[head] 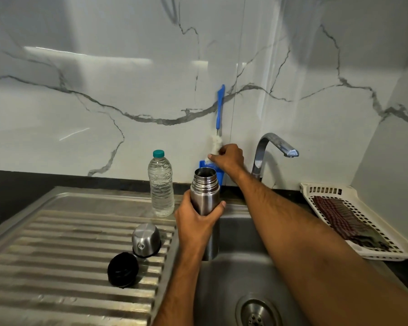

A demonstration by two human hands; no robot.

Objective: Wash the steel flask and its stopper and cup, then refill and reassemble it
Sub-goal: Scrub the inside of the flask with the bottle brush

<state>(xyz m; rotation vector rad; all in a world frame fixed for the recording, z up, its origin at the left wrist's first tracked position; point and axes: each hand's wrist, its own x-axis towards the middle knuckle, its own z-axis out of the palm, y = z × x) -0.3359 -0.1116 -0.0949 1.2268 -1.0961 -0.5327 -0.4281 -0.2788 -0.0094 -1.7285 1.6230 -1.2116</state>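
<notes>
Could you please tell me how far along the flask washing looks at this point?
Early stage. Done: the flask is taken apart, with its steel cup and black stopper lying on the drainboard. In hand: the left hand grips the open steel flask over the sink, while the right hand grasps the bottle brush by its bristles. Left: scrubbing, washing stopper and cup, refilling, reassembly.

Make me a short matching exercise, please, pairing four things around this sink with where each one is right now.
Things:
1. steel flask
2. bottle brush
3. steel cup
4. checked cloth

Places:
A. lying in the white basket
B. upside down on the ribbed drainboard, beside the black stopper
C. gripped upright by the left hand at the basin's edge
D. against the wall, bristles pinched by the right hand

Pairs: 1-C, 2-D, 3-B, 4-A
</notes>
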